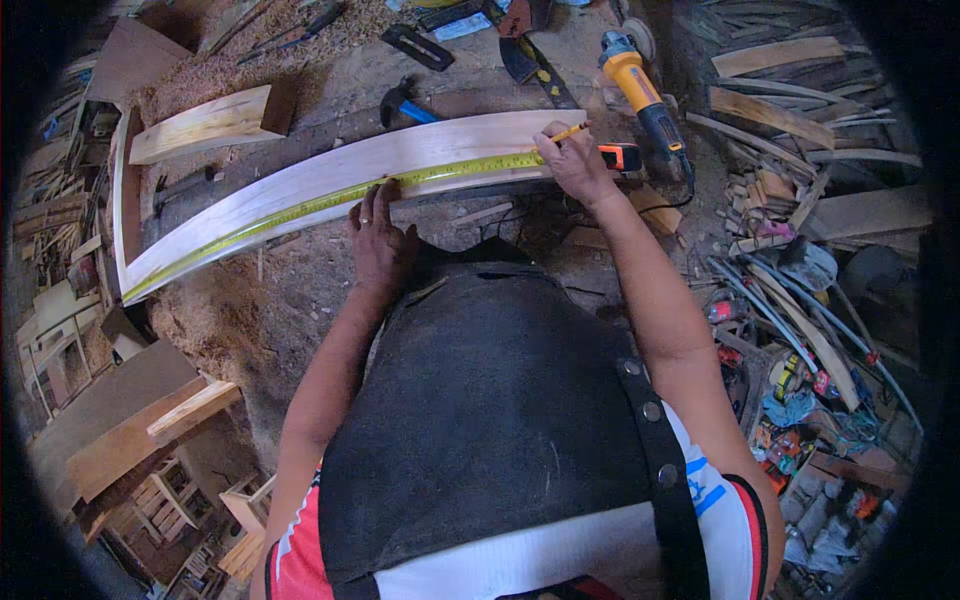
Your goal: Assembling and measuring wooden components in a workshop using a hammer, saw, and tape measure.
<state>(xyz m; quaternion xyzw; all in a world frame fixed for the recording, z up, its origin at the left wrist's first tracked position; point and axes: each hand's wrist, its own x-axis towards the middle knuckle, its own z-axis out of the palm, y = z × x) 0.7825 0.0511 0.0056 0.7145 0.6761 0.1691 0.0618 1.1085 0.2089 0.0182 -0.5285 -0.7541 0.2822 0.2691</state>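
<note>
A long pale plank (330, 180) lies across the work surface. A yellow tape measure (250, 215) is stretched along it, with its orange and black case (620, 157) beyond the right end. My left hand (375, 240) rests its fingertips on the tape near the middle, fingers apart, a ring on one. My right hand (575, 160) grips a yellow pencil (572, 131) over the tape near the plank's right end.
A yellow angle grinder (632, 82) with a cord lies upper right. Behind the plank are a blue-handled hammer (410, 110), a wood block (200, 125), dark tools and shavings. Offcuts (775, 110) and clutter fill the right; more wooden pieces (190, 410) are lower left.
</note>
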